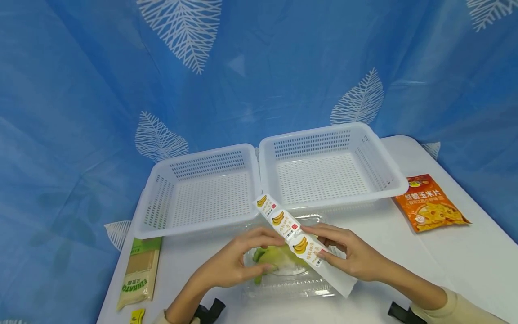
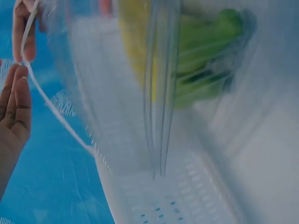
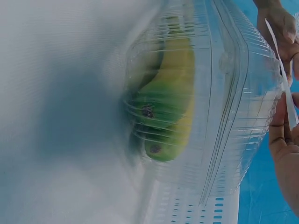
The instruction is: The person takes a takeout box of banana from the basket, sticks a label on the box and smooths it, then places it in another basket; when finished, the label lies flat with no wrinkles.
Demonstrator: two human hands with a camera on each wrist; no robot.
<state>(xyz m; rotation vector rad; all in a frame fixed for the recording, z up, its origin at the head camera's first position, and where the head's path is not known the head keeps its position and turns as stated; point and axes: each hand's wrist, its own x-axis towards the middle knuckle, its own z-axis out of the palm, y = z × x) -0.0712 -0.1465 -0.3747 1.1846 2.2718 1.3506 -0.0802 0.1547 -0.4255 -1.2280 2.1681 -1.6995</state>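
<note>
A white strip of banana stickers point(image 1: 288, 225) slants above a clear plastic clamshell box point(image 1: 291, 288). Inside the box lie yellow-green bananas point(image 3: 175, 93). My right hand point(image 1: 350, 252) pinches the strip near its lower end, thumb in front. On the other side, my left hand point(image 1: 244, 258) hovers over the box with fingers extended and thumb apart. Its fingertips come up to the strip's left edge; whether they touch is unclear. The left wrist view shows the left hand point(image 2: 14, 116) with fairly straight fingers beside the thin edge of the strip.
Two white perforated baskets point(image 1: 251, 216) point(image 1: 323, 203) stand side by side behind the box. An orange snack bag point(image 1: 433, 204) lies at the right. A pale green-and-tan packet point(image 1: 139, 272) lies at the left, with a small yellow packet point(image 1: 137, 316) in front of it.
</note>
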